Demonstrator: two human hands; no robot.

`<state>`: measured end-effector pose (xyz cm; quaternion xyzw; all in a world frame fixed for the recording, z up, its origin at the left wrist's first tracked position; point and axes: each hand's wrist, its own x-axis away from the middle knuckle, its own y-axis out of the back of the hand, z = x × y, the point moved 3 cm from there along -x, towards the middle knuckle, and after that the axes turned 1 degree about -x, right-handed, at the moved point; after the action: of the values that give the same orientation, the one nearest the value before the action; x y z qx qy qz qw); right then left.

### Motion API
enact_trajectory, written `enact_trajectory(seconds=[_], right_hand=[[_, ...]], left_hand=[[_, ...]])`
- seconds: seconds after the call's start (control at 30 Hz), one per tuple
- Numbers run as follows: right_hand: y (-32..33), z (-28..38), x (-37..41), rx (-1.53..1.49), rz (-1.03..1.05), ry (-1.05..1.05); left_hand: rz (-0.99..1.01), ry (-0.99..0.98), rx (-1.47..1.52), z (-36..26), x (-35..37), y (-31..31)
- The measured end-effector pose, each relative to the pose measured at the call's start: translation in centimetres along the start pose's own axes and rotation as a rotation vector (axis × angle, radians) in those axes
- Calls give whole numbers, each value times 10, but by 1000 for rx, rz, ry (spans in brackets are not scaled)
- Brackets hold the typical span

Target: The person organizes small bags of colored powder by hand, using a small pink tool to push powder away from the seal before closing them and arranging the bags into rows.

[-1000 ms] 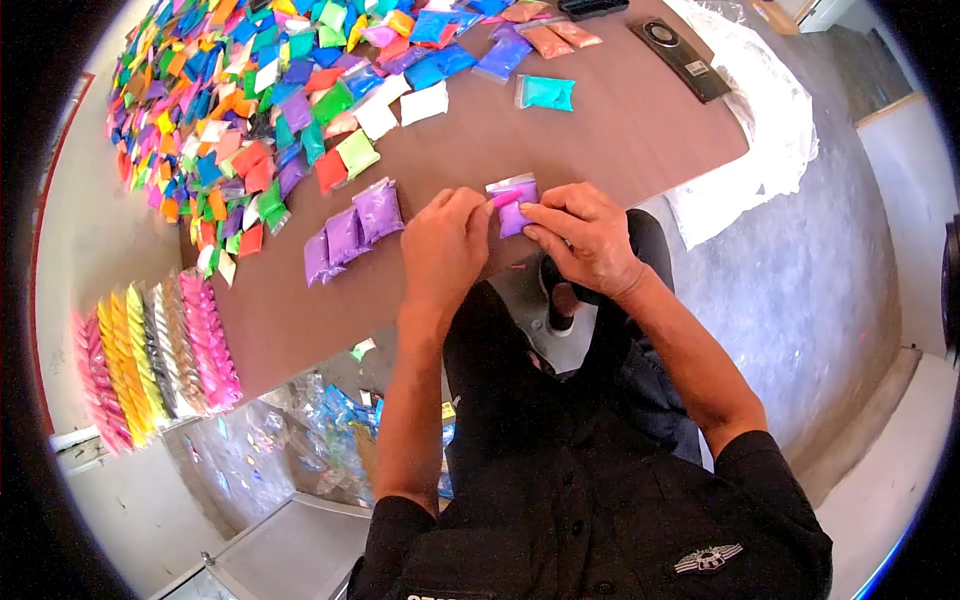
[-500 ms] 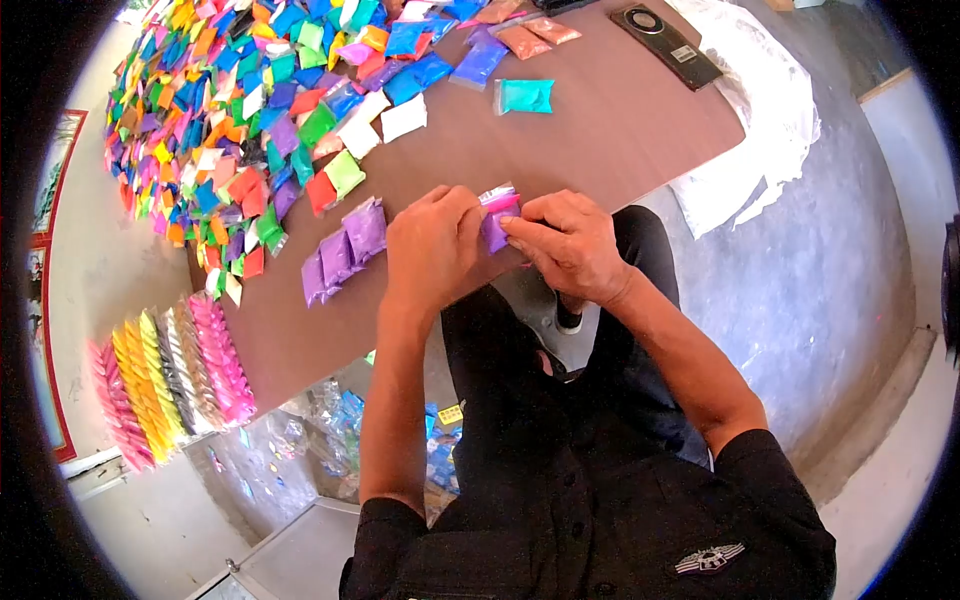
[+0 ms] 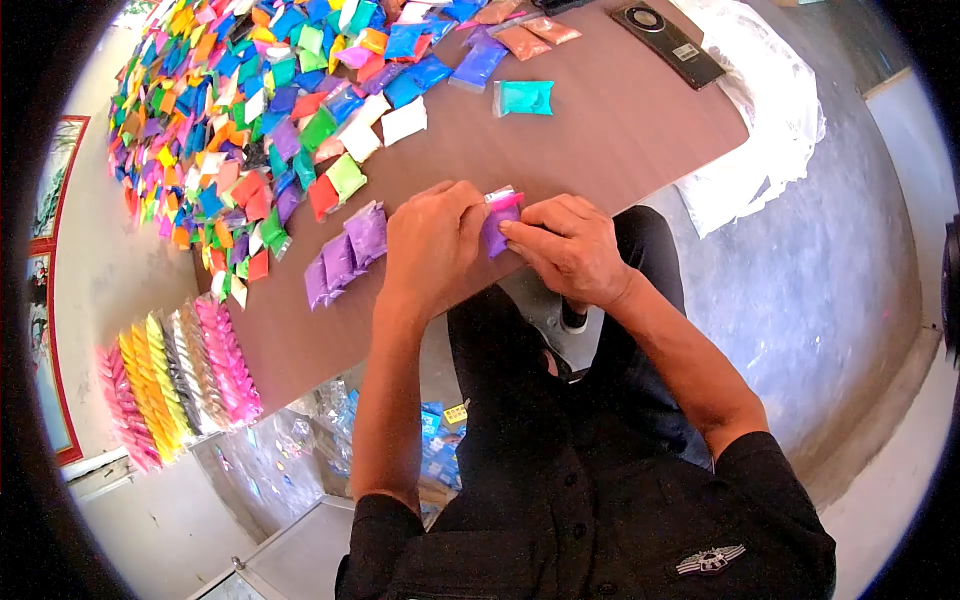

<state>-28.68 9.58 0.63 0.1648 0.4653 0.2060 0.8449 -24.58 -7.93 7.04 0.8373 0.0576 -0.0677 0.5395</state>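
A small clear packet of purple filling is held between my two hands at the table's near edge. Across its upper part runs a bright pink strip, below a whitish top edge. My right hand pinches the packet's right side between thumb and fingers. My left hand is closed at its left edge, its fingertips mostly hidden behind the back of the hand. Left of that hand, several purple packets lie overlapping in a row on the brown table.
A large heap of colourful packets covers the table's far left. Overlapping rows of packets lie at the left corner. One teal packet lies apart. A dark phone and white plastic sheeting are at the right.
The pink strip shows more fully across the packet's upper part, between my hands. Both hands keep nearly the same place; the view has shifted slightly.
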Motion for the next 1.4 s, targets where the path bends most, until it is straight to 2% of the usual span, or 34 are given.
enact_trajectory(seconds=[0.17,0.23,0.27,0.33,0.4,0.47,0.53,0.57,0.63,0.73,0.87,0.93,1.03,1.17,1.27,1.4], right_hand=[[2,2,0,-9,71,-53],[7,7,-8,-32,64,-61],[8,9,-12,-64,57,-80],[9,16,-15,-26,94,-71],[9,23,-16,13,136,-72],[8,31,-16,143,258,-51],[3,36,-11,210,304,-67],[0,37,-11,277,334,-88],[-3,40,-15,298,337,-79],[-7,43,-16,328,341,-68],[-6,48,-20,350,373,-56],[-10,48,-25,370,405,-45],[-15,52,-30,379,428,-36],[-14,60,-32,436,461,-22],[-14,62,-33,450,478,-35],[-14,60,-32,397,461,-112]], left_hand=[[-95,-1,-82,9,-9,-2],[-261,95,115,2,1,13],[-275,100,120,-2,9,21],[-471,230,210,-3,28,43],[-554,293,224,7,53,59],[-632,366,242,28,80,67],[-841,392,282,61,110,72],[-847,398,287,77,124,74],[-923,543,248,113,156,81],[-1018,571,167,167,192,90],[-1035,731,15,209,225,97],[-943,764,-130,224,235,90],[-854,784,-94,238,233,83],[-923,901,58,239,233,88],[-995,843,185,244,238,86],[-932,892,204,240,239,89]])
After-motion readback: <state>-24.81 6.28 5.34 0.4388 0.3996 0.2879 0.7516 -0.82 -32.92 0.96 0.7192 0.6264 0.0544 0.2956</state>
